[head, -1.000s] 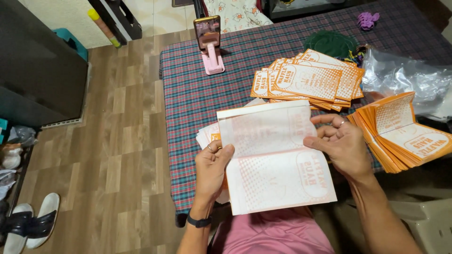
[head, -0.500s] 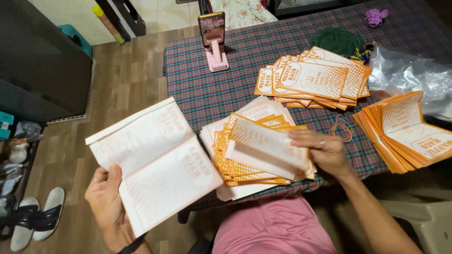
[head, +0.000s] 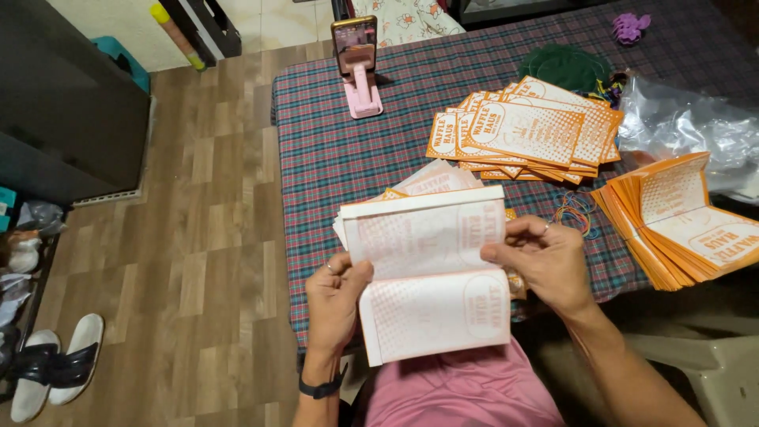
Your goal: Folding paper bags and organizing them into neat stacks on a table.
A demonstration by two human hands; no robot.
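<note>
Over the plaid table's [head: 332, 158] near edge I pinch a white-and-orange paper bag [head: 431, 273], left hand [head: 336, 296] clamping its side, right hand [head: 545, 265] gripping the opposite edge, keeping it flat.

I see a table under a plaid cloth [head: 348, 158] in red, green and blue. Beyond my fingers, a fanned pile of orange paper bags [head: 526, 134] lies on it. Farther off stands a pink phone stand [head: 362, 91]. Right of my fingers lie coloured rubber bands [head: 575, 212], another orange bag stack [head: 672, 221] and crumpled clear plastic [head: 688, 130].
</note>
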